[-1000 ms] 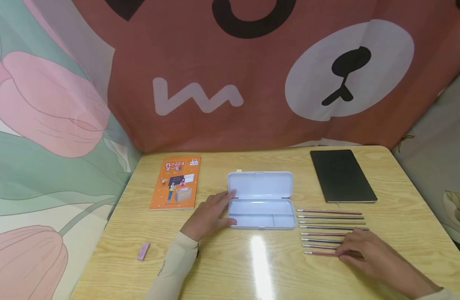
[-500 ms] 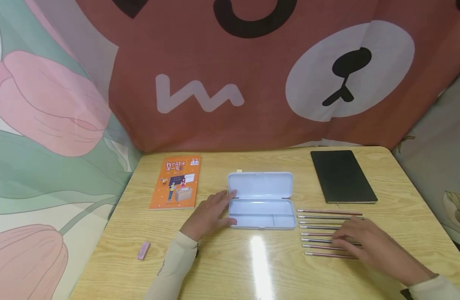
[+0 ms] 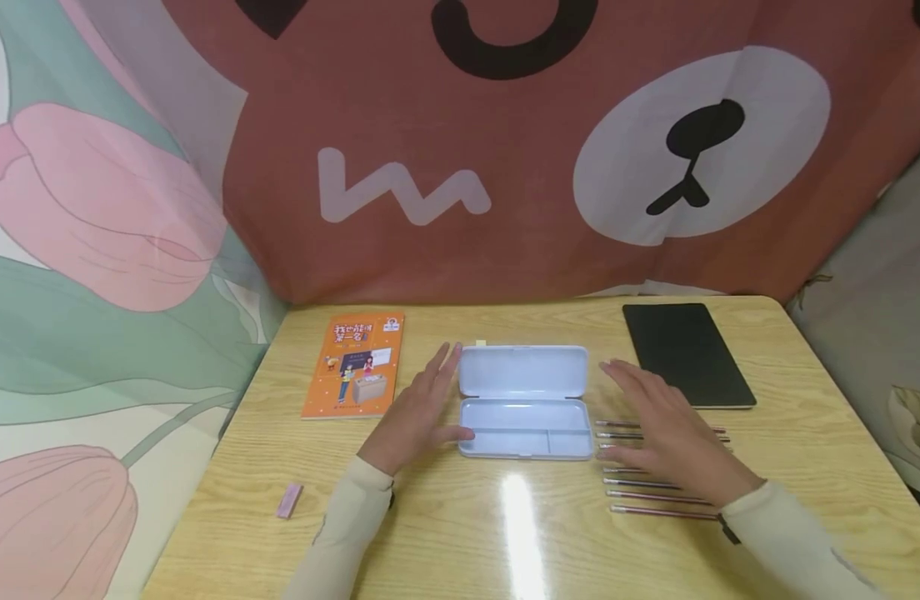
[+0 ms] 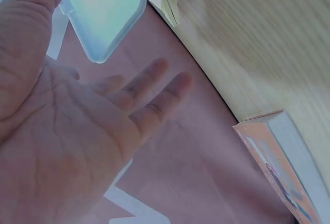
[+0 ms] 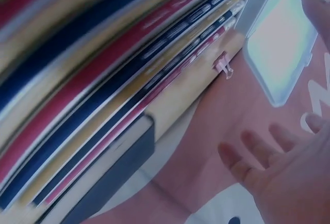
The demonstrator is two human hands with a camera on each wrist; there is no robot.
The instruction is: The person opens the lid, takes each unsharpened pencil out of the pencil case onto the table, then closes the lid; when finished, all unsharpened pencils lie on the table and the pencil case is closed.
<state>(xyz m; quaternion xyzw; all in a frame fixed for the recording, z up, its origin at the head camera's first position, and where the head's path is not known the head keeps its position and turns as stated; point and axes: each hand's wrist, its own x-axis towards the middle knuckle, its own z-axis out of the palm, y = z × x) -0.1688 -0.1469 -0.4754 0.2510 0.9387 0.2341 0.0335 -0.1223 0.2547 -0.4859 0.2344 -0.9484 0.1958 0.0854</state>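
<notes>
An open pale blue pencil case (image 3: 526,413) lies between my two hands, its lid (image 4: 105,15) tipped back and its divided tray holding nothing. My left hand (image 3: 411,421) is at the case's left side, fingers straight; the thumb overlaps the tray's left edge, though I cannot tell whether it touches. To the right, my right hand (image 3: 673,433) hovers over a row of pencils (image 3: 655,484), fingers extended and holding nothing. Several red, dark blue and yellowish pencils (image 5: 136,61) lie parallel, eraser ends toward the case. The right hand hides the middle of the row.
An orange book (image 3: 355,367) lies at the back left, and a black notebook (image 3: 692,354) at the back right. A pink eraser (image 3: 289,501) sits at the front left. Behind the case peeks a small pale yellow object (image 3: 481,342). A pink binder clip (image 5: 223,65) shows beyond the pencils.
My right hand has left the pencils, rising and moving left toward the case, its fingers spreading straight. The left fingers have lifted off the lid's edge. Pencils and case stay in place.
</notes>
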